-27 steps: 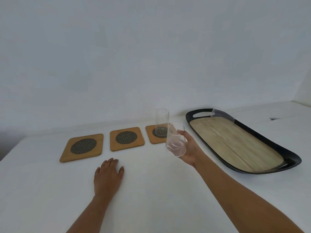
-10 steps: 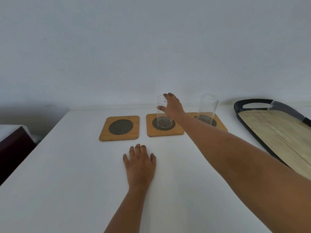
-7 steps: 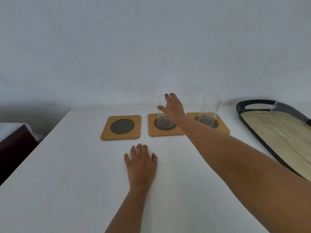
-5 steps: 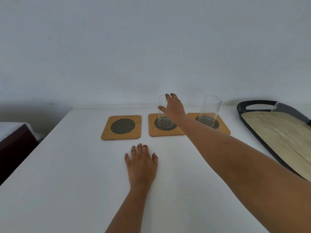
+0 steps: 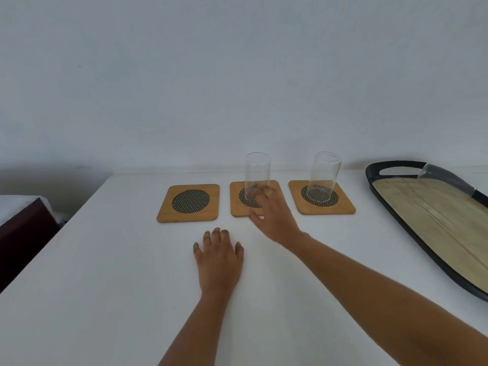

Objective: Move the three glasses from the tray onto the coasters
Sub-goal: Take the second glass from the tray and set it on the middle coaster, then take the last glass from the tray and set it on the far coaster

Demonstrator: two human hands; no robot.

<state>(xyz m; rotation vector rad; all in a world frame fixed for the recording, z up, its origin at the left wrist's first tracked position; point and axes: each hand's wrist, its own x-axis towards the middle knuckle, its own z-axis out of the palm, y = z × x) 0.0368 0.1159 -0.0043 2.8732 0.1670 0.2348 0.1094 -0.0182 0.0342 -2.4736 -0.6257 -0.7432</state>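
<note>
Three square wooden coasters with round mesh middles sit in a row on the white worktop [image 5: 105,273]. A tall clear glass [image 5: 257,175] stands on the middle coaster [image 5: 237,204], and another clear glass [image 5: 323,175] stands on the right coaster [image 5: 343,206]. The left coaster [image 5: 188,202] is bare. The right hand [image 5: 273,216] is open, fingers spread, just in front of the middle glass (not gripping it). The left hand [image 5: 219,262] lies flat and open on the worktop. A third glass [image 5: 446,180] lies on the far rim of the long black tray with a wooden floor [image 5: 396,165].

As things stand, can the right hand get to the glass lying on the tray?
Probably yes. The right hand is empty near the middle coaster, and the glass lies on its side at the tray's far end. The only thing between is the upright glass on the right coaster.
</note>
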